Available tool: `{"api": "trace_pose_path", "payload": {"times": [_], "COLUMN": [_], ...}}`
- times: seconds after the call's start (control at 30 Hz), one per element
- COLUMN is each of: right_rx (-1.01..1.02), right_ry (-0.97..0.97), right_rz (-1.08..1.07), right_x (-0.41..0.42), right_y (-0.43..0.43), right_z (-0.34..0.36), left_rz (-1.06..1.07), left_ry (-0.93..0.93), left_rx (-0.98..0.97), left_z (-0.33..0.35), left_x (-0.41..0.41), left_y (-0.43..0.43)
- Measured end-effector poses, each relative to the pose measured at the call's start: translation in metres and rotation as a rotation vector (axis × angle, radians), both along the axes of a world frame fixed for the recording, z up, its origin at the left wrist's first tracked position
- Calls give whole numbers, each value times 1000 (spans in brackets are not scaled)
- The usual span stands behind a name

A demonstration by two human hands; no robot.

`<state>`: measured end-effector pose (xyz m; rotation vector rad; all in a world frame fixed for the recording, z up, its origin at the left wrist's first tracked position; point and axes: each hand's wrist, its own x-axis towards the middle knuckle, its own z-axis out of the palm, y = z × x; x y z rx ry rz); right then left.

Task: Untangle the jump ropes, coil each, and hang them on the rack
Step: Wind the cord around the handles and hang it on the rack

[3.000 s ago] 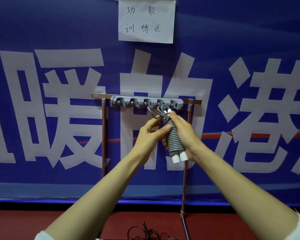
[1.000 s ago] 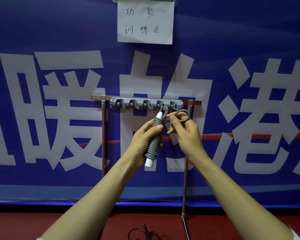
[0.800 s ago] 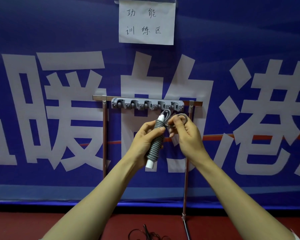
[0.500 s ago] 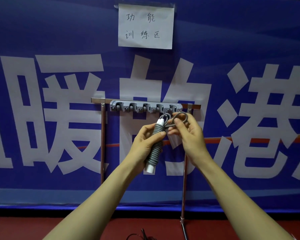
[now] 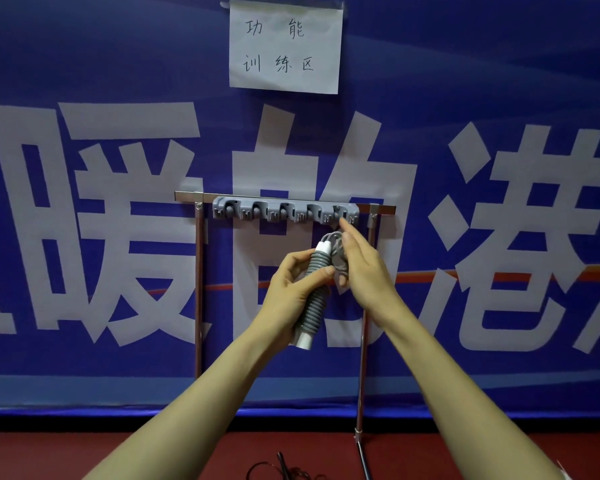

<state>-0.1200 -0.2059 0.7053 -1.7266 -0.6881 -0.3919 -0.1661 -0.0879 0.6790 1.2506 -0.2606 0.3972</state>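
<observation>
While one dark rope lay in loose loops on the floor, the left hand had its fingers wrapped round the single coiled grey jump rope, held upright just below the rack. The right hand pinched its top loop, forefinger raised. Hanging looked to be the step in hand; next, that loop needed slipping over one of the five bare hooks.

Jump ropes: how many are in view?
2. A grey coiled jump rope in the left hand and right hand, below the grey plastic rack; a dark tangled rope on the red floor, partly cut off. Others may be hidden.
</observation>
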Motion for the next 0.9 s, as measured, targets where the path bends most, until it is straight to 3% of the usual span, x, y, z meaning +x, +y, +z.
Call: {"api": "trace_pose_path", "payload": {"times": [0.13,0.23,0.33,0.6,0.77,0.9], "right_rx": [312,424,331,4,108,175], "right_ry": [-120,-147,-132,-312,-249,-168], "right_rz": [-104,-115,-71,-108,-171,-70], "right_x": [-2,-6,-6,-9,-6,-12], "right_y": [1,1,1,-5,-8,-11], "right_z": [-6,-7,-9,-10,-12,-8], "left_rz": [-27,-41,-25,26,0,-28], "left_ry": [38,67,69,40,3,21], "left_rx": [-62,-113,-103,-73,6,-47], "left_z": [2,5,9,-4,-5,-2], "left_x": [1,4,5,6,4,2], "left_y": [-4,-3,2,1,4,6]}}
